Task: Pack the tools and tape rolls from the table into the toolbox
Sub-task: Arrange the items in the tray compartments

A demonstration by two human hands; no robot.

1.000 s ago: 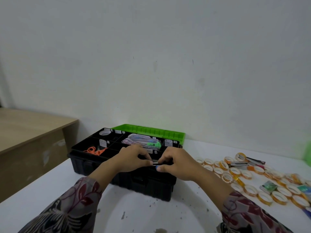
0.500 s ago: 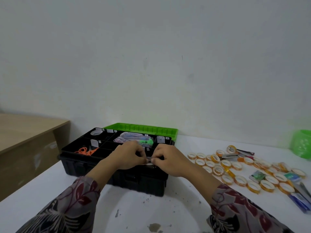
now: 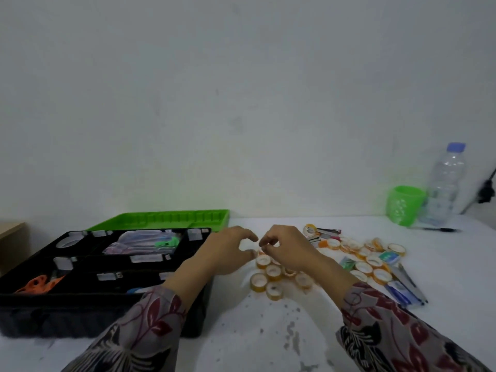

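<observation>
The black toolbox (image 3: 80,310) stands open at the left, its green lid (image 3: 161,218) lying flat behind it. Orange scissors (image 3: 37,283) and a clear bag of small items (image 3: 145,242) lie in its compartments. Several orange-rimmed tape rolls (image 3: 272,272) are scattered on the white table to the right of the box. My left hand (image 3: 228,251) and my right hand (image 3: 287,248) hover side by side just above the nearest rolls, fingers loosely curled, and I see nothing held in either. More rolls (image 3: 371,261), small boxes (image 3: 387,255), pens (image 3: 405,287) and a metal tool (image 3: 327,232) lie further right.
A green cup (image 3: 404,201) and a clear water bottle (image 3: 445,183) stand at the back right by the wall, with a black pen (image 3: 440,229) lying in front of them. A wooden desk (image 3: 10,229) adjoins the table at the far left.
Both hands have left the toolbox's front compartment and moved right, over the tape rolls. The small item they pinched together is no longer in them. The camera has swung right.
</observation>
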